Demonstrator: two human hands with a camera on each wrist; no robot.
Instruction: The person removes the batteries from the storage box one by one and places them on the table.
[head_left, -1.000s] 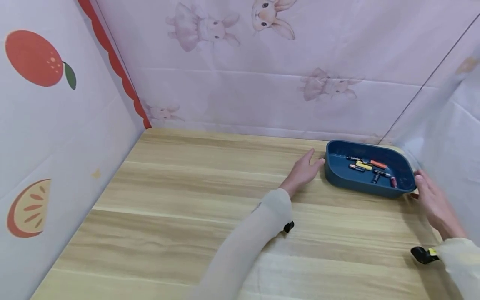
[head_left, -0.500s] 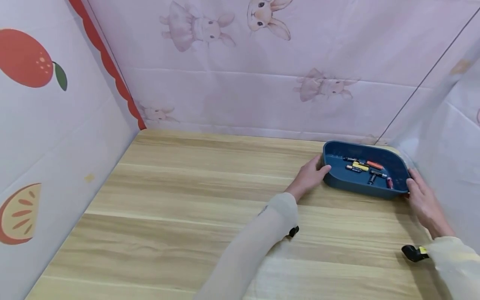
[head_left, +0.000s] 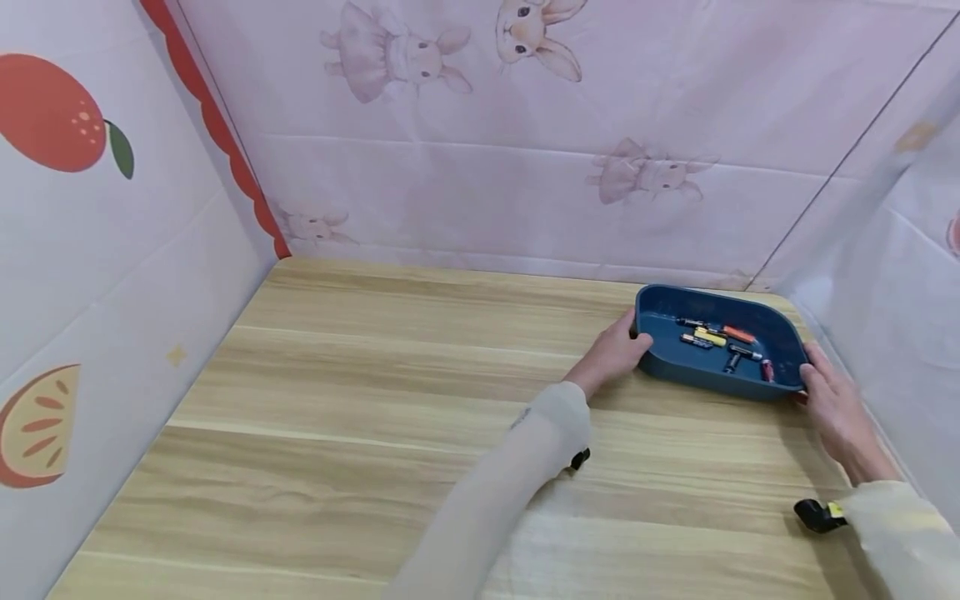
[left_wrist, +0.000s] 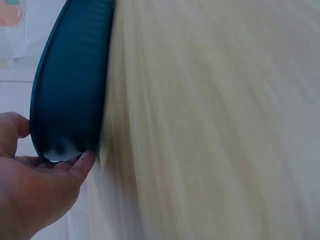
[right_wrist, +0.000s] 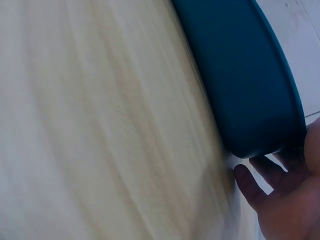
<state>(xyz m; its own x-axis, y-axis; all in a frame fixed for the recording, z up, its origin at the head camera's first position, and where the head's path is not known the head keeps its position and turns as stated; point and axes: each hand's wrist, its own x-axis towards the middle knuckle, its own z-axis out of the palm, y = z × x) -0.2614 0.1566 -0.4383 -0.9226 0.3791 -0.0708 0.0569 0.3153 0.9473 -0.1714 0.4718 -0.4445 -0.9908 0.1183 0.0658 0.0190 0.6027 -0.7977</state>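
A dark blue plastic bin (head_left: pixel 712 379) with rounded corners is at the back right of the table, held between both hands. My left hand (head_left: pixel 611 352) grips its left end, thumb at the near corner. In the left wrist view, the fingers (left_wrist: pixel 86 162) curl under that end of the wall. My right hand (head_left: pixel 838 417) holds the right end, thumb at the rim; its fingers (right_wrist: pixel 250 185) reach round the end in the right wrist view. Inside lie several small battery-like cylinders, among them a yellow one (head_left: pixel 709 337) and an orange one (head_left: pixel 738 334).
The wood-grain table (head_left: pixel 360 433) extends left and toward me. A pink rabbit-print sheet (head_left: pixel 480 200) hangs along the back. White sheets flank it, the left one (head_left: pixel 187 275) with fruit prints, the right one (head_left: pixel 907 308) close beside my right hand.
My left hand has closed onto the bin's left end, and my right hand has stayed at the right end. Bin and hands have shifted slightly left, with a small view shift as well.
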